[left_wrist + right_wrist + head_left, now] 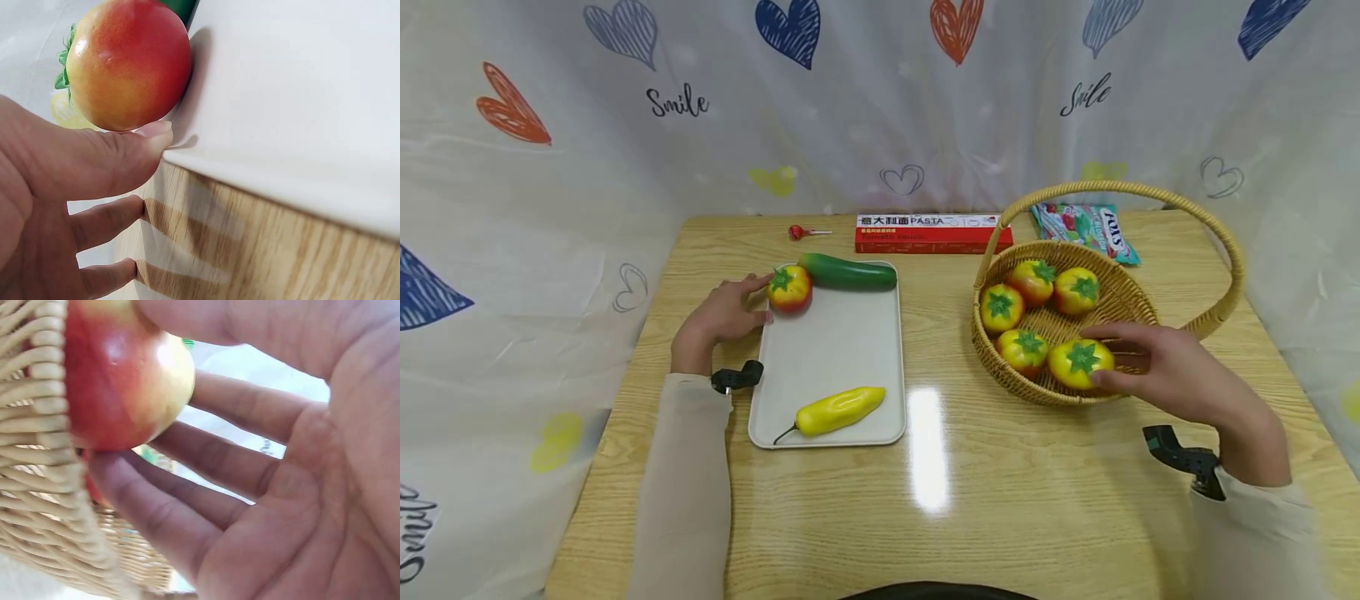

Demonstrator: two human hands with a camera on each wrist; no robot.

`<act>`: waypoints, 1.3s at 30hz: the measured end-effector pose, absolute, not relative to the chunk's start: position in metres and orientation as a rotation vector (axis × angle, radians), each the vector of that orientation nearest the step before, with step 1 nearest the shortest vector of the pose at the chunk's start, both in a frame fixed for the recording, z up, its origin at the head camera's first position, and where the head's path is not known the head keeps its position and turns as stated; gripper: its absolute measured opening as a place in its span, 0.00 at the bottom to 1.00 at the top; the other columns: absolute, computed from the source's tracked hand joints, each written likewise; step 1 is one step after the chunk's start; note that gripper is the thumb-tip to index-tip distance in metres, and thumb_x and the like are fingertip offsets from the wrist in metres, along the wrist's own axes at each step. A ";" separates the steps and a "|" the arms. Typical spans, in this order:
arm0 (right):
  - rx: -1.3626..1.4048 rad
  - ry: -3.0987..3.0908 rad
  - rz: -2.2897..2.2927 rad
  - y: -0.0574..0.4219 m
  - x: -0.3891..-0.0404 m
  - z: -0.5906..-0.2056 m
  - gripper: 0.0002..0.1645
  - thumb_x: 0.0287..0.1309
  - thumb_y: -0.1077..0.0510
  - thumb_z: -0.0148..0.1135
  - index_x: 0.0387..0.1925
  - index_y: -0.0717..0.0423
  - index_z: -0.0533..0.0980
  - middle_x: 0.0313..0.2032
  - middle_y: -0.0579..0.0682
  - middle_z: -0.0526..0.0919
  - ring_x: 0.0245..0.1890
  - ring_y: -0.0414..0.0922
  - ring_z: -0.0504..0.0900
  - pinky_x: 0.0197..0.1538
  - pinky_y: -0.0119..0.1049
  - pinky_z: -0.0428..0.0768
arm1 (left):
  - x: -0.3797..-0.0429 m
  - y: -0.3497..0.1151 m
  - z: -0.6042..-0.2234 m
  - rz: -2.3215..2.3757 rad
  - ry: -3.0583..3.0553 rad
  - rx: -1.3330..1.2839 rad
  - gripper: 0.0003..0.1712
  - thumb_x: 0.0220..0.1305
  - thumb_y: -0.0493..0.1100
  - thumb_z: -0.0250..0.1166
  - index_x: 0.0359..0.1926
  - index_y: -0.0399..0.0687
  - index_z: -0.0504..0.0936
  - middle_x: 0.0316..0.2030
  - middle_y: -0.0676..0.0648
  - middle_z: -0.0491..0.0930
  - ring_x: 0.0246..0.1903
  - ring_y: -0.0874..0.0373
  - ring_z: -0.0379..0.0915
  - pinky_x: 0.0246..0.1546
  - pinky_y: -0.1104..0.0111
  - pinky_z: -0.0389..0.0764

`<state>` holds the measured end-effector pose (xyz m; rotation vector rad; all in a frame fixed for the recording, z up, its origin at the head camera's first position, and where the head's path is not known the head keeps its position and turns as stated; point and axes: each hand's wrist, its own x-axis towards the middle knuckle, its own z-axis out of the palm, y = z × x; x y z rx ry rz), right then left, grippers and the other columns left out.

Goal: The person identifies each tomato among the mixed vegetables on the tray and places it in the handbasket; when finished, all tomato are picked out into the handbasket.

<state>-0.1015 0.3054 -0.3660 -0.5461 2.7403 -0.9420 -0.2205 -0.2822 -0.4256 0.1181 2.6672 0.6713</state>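
Observation:
In the head view, a red-and-yellow tomato (789,290) with a green leafy top sits at the far left corner of a white tray (827,342). My left hand (724,312) is beside it, thumb at the tray's rim and fingers loosely extended. The left wrist view shows the thumb right next to the tomato (131,65). My right hand (1180,371) reaches over the near right rim of a wicker basket (1112,283). Its thumb and fingers hold a tomato (1078,364), seen close up (119,375) against the basket weave. Several similar tomatoes (1032,282) lie in the basket.
A green cucumber (850,273) and a yellow pepper (841,411) lie on the tray. Along the table's back edge are a lollipop (805,232), a red pasta box (932,235) and a teal candy bag (1090,229). The basket's tall handle (1217,242) arches above it.

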 end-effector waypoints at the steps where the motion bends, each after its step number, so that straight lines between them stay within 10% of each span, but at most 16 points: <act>1: -0.547 2.731 -0.955 0.304 -0.102 -0.367 0.28 0.58 0.54 0.73 0.61 0.47 0.78 0.56 0.55 0.82 0.48 0.26 0.81 0.45 0.21 0.82 | -0.220 -0.282 -0.426 0.670 2.668 0.120 0.42 0.69 0.48 0.63 0.79 0.58 0.55 0.79 0.38 0.44 0.76 0.28 0.33 0.70 0.30 0.45; 18: -0.485 2.647 -0.911 0.291 -0.106 -0.381 0.30 0.57 0.44 0.72 0.61 0.38 0.76 0.56 0.48 0.84 0.57 0.45 0.82 0.52 0.28 0.82 | -0.219 -0.280 -0.424 0.668 2.665 0.141 0.42 0.69 0.47 0.63 0.79 0.56 0.54 0.79 0.36 0.44 0.75 0.24 0.31 0.70 0.30 0.42; 31: -0.511 2.805 -0.968 0.289 -0.105 -0.375 0.30 0.58 0.46 0.72 0.62 0.38 0.77 0.59 0.49 0.82 0.58 0.54 0.82 0.53 0.13 0.72 | -0.218 -0.279 -0.423 0.660 2.656 0.117 0.42 0.70 0.48 0.62 0.79 0.57 0.53 0.79 0.37 0.43 0.76 0.26 0.30 0.70 0.30 0.42; 39: -0.738 2.852 -1.275 0.251 -0.113 -0.366 0.36 0.52 0.60 0.77 0.62 0.37 0.77 0.58 0.44 0.83 0.58 0.30 0.79 0.60 0.16 0.72 | -0.216 -0.278 -0.421 0.658 2.654 0.107 0.42 0.70 0.48 0.61 0.79 0.56 0.53 0.79 0.37 0.42 0.76 0.26 0.30 0.70 0.30 0.42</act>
